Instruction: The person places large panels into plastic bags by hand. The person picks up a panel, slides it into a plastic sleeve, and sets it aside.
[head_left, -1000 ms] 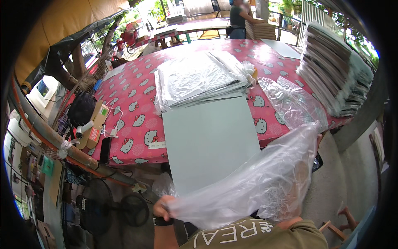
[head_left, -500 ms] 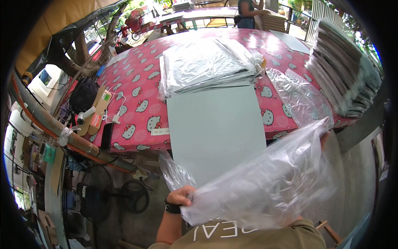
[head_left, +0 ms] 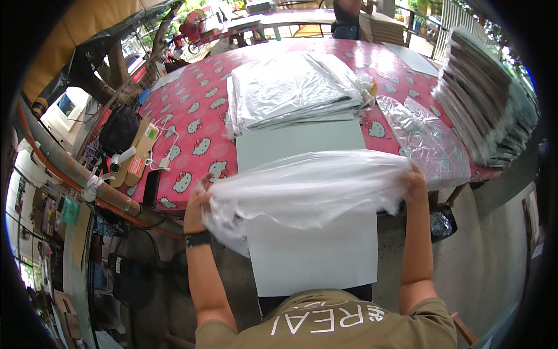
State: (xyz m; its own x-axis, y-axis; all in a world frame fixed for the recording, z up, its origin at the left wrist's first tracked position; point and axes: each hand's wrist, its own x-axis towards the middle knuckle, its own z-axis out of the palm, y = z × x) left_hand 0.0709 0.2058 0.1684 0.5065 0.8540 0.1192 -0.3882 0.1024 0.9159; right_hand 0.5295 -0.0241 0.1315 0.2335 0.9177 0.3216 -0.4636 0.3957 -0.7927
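Observation:
A clear plastic bag (head_left: 308, 189) is stretched between my two hands, blurred by motion. My left hand (head_left: 200, 200) is closed on its left end, a dark band on that wrist. Its right end is gripped by my right hand (head_left: 414, 185). Beneath the plastic lies a pale grey-white board (head_left: 314, 256), reaching from the table over its front edge toward my body. The bag hides the middle of the board. Beyond it, a stack of plastic-wrapped flat sheets (head_left: 290, 87) sits on the table.
A pink patterned cloth covers the table (head_left: 197, 125). More clear plastic bags (head_left: 421, 136) lie at right, beside a tall wrapped stack (head_left: 488, 99). A phone (head_left: 151, 189), white camera (head_left: 122, 158) and black bag (head_left: 119, 131) are at left. Another person (head_left: 347, 20) stands far back.
The bag has moved from low at my right to across the board, now spread sideways. Both my hands have risen forward; the left also moved left. The board's near end now shows.

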